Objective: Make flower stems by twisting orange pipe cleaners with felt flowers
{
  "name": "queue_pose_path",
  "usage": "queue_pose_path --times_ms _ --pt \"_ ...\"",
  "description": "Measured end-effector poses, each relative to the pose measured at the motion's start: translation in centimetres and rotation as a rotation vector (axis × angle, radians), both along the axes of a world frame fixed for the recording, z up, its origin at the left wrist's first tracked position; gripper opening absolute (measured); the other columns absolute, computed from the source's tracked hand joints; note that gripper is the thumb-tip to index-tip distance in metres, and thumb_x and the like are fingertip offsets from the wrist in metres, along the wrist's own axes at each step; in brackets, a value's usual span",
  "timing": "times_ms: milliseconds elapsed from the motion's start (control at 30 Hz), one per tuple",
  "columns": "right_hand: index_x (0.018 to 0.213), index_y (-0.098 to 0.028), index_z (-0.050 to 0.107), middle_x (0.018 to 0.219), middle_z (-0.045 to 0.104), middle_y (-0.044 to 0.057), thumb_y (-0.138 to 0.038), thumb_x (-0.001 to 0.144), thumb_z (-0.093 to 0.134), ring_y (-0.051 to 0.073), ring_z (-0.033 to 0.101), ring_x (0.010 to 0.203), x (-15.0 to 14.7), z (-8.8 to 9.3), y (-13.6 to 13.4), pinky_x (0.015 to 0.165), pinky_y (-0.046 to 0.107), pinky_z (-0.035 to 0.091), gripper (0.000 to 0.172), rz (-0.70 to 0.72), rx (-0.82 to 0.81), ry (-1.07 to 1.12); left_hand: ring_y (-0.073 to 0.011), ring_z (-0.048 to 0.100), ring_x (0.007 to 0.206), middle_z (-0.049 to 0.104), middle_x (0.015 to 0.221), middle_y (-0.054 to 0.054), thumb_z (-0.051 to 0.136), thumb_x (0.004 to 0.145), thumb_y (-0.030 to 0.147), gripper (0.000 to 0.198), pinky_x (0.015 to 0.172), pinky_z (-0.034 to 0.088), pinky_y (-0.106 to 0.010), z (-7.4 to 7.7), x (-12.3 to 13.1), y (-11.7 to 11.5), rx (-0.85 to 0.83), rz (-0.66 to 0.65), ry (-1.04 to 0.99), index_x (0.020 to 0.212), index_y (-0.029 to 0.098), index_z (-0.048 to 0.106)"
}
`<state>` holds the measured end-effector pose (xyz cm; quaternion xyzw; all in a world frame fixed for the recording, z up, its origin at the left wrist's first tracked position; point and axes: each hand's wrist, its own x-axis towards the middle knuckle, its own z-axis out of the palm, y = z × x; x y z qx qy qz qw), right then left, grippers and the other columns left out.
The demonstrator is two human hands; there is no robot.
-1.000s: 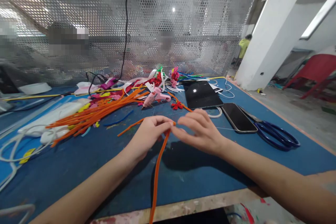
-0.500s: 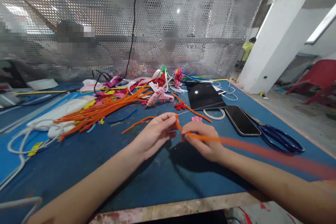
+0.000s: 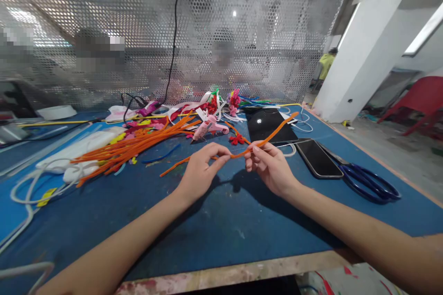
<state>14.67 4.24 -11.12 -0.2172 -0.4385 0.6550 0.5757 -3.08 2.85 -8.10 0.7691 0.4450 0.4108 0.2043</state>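
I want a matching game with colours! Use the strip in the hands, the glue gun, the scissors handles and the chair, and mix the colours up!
Things:
1. strip held between the left hand and right hand
2. glue gun
3. scissors handles
4. chair

Colours:
A. red
B. orange
C. dark blue
D. pink

Right pairs: 1-B, 2-D, 3-C, 4-A

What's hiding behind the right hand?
Beyond the right hand and its orange stick you can see a shiny black panel and part of a white ring. The ring's other part and the blue tabletop right behind the hand are covered.
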Motion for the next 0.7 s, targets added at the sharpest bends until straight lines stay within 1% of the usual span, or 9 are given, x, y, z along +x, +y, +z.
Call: queue_pose_path --times_ms 100,200,267,367,433,500,567,633,700 --pt "0.083 -0.018 0.06 0.067 0.063 -0.001 -0.028 0.077 0.063 0.008 0.057 0.053 0.2 0.1 0.1 0.051 0.022 0.047 0.012 -0.019 0.026 -0.024 -0.016 0.055 0.086 0.064 0.088 -0.001 0.046 0.088 0.024 0.014 0.08 0.036 -0.03 0.1 -0.2 -0.3 0.2 -0.067 0.275 0.086 0.02 0.059" --pt "0.083 -0.019 0.06 0.066 0.062 -0.002 -0.03 0.076 0.063 0.009 0.057 0.054 0.4 0.1 0.3 0.052 0.022 0.047 0.014 -0.002 0.032 -0.062 -0.0175 0.055 0.088 0.065 0.092 -0.002 0.043 0.09 0.023 0.016 0.08 0.033 -0.032 0.0 -0.1 -0.6 0.291 -0.081 0.412 0.089 0.02 0.058" --pt "0.084 -0.019 0.06 0.068 0.061 -0.001 -0.03 0.076 0.063 0.01 0.059 0.059 0.5 0.2 0.4 0.056 0.023 0.048 0.014 0.038 0.024 -0.06 -0.0178 0.055 0.089 0.064 0.092 -0.003 0.042 0.09 0.023 0.016 0.08 0.034 -0.032 -0.2 0.0 -0.6 0.275 -0.068 0.417 0.089 0.02 0.057" --pt "0.088 -0.019 0.059 0.079 0.062 0.0 -0.026 0.073 0.065 0.011 0.061 0.071 0.5 0.4 0.5 0.064 0.024 0.049 0.017 0.109 0.02 -0.061 -0.0162 0.055 0.085 0.062 0.089 -0.003 0.042 0.09 0.023 0.014 0.075 0.038 -0.028 -0.6 0.2 -0.6 0.159 -0.005 0.32 0.087 0.018 0.055" --pt "0.092 -0.02 0.059 0.085 0.062 0.001 -0.024 0.07 0.067 0.012 0.061 0.079 0.5 0.5 0.5 0.068 0.025 0.05 0.024 0.136 0.03 -0.117 -0.0148 0.055 0.08 0.06 0.086 -0.002 0.042 0.09 0.023 0.013 0.072 0.04 -0.026 -0.9 0.4 -0.5 0.09 0.032 0.262 0.086 0.017 0.053" --pt "0.094 -0.02 0.059 0.084 0.061 0.0 -0.026 0.071 0.067 0.012 0.061 0.078 0.5 0.5 0.5 0.067 0.025 0.05 0.026 0.116 0.041 -0.217 -0.0147 0.055 0.079 0.059 0.085 -0.002 0.042 0.089 0.022 0.012 0.071 0.041 -0.026 -1.2 0.5 -0.5 0.08 0.033 0.293 0.086 0.018 0.053" --pt "0.092 -0.019 0.059 0.077 0.061 -0.001 -0.03 0.073 0.065 0.011 0.061 0.069 0.5 0.4 0.5 0.06 0.023 0.05 0.023 0.05 0.062 -0.333 -0.0163 0.055 0.08 0.06 0.086 -0.003 0.042 0.089 0.022 0.013 0.071 0.04 -0.028 -1.4 0.5 -0.4 0.143 0.014 0.418 0.088 0.017 0.053" --pt "0.087 -0.017 0.059 0.071 0.06 -0.001 -0.033 0.074 0.063 0.011 0.059 0.062 0.5 0.2 0.6 0.055 0.022 0.049 0.021 -0.002 0.082 -0.425 -0.0189 0.055 0.08 0.061 0.087 -0.004 0.04 0.09 0.021 0.015 0.071 0.038 -0.031 -1.5 0.5 -0.5 0.261 0.0 0.574 0.088 0.016 0.054" --pt "0.085 -0.017 0.059 0.07 0.061 0.0 -0.034 0.075 0.062 0.012 0.06 0.062 0.5 0.0 0.6 0.053 0.022 0.05 0.02 -0.009 0.081 -0.477 -0.0209 0.055 0.08 0.062 0.088 -0.006 0.038 0.09 0.02 0.018 0.07 0.037 -0.034 -1.4 0.4 -0.4 0.367 -0.001 0.689 0.089 0.015 0.055"
